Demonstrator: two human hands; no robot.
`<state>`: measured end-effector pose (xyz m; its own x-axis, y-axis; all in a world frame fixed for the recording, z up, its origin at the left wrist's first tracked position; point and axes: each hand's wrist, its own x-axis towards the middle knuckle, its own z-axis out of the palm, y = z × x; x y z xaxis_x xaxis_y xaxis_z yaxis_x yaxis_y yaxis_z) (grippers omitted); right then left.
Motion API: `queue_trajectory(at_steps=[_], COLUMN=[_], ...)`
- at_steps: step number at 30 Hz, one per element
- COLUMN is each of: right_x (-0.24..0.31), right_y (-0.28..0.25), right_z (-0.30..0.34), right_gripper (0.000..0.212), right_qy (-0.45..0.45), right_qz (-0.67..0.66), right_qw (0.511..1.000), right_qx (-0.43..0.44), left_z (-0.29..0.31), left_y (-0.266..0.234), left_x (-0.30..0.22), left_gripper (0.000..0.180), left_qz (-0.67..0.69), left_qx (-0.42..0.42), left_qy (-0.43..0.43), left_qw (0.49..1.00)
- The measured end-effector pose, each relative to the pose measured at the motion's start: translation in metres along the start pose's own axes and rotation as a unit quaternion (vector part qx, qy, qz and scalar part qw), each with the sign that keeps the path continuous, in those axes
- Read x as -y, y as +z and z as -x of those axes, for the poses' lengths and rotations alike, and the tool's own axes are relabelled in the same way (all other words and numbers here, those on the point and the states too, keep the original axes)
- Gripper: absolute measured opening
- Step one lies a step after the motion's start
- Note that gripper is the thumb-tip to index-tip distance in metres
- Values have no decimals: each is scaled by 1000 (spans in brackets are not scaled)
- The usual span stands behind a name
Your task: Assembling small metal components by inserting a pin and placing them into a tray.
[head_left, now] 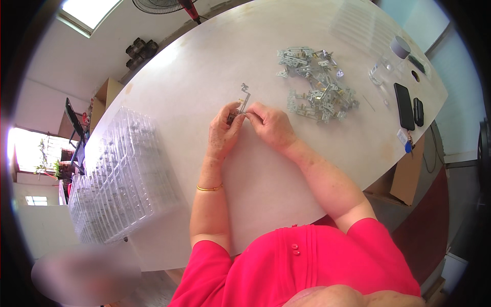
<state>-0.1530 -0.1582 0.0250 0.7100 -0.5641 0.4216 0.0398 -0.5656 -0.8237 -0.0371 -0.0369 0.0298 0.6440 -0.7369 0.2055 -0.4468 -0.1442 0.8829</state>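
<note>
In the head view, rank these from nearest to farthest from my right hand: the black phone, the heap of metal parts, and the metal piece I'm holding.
1. Metal piece: at your right hand, on its left.
2. Heap of metal parts: ahead and to the right.
3. Black phone: farther right, near the edge of the table.

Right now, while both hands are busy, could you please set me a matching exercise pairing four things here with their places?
1. metal part
2. clear plastic trays
3. phone
4. heap of metal pieces

A. beside a small black case
B. beyond the right hand
C. between left hand and right hand
D. at the table's left side

Pairs: 1-C, 2-D, 3-A, 4-B
</note>
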Motion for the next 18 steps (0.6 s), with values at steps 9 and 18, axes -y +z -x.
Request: queue_trajectory(at_steps=[9,18], right_x=[-3,-5], right_y=[-3,-5], right_z=[-2,-2], right_gripper=[8,7], right_qy=[-71,47], right_qz=[65,-1], right_qw=[995,999], right_qx=[19,-15], left_z=[-2,-5], left_y=[2,-16], left_x=[-7,-31], left_gripper=[27,28], left_qz=[-97,88], left_qx=[-31,-8], left_qy=[72,-186], left_qw=[992,979])
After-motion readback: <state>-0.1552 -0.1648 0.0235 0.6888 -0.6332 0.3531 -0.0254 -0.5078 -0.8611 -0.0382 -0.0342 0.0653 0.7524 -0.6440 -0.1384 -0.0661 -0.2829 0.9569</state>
